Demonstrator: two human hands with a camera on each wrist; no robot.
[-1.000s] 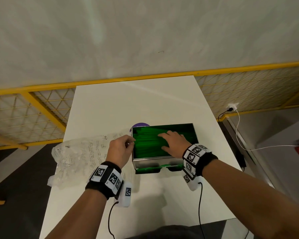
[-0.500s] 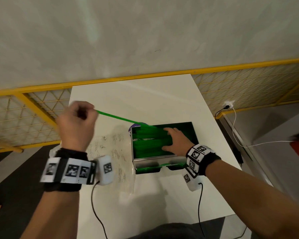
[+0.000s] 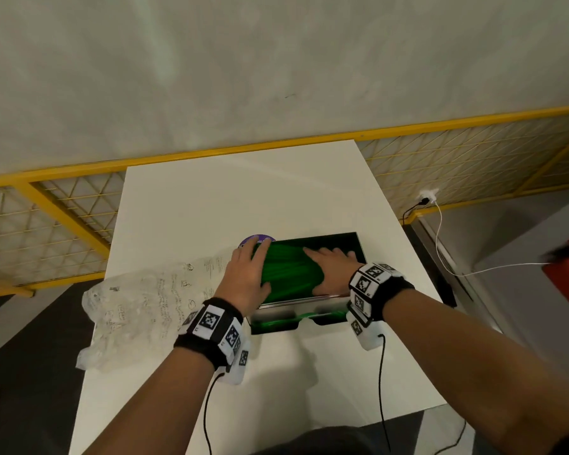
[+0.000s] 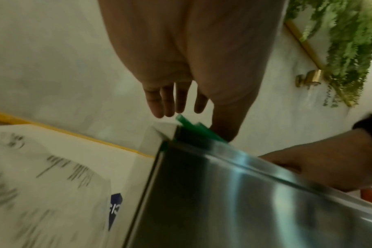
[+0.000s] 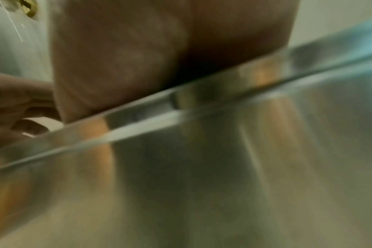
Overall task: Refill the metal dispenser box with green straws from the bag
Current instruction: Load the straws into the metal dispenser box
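The metal dispenser box stands on the white table, open on top and full of green straws. My left hand lies flat over the box's left end with straight fingers. My right hand rests flat on the straws at the right. In the left wrist view the left hand's fingers are spread above the box's steel wall, where straw ends stick up. The crumpled clear plastic bag lies left of the box. The right wrist view is blurred steel.
A purple round sticker or lid peeks out behind the box's left corner. A yellow mesh fence runs behind the table. A white cable and a plug lie on the floor at the right.
My left hand, raised half a second ago with one green straw, has come down flat onto the box's left end. The right hand has stayed on the straws.
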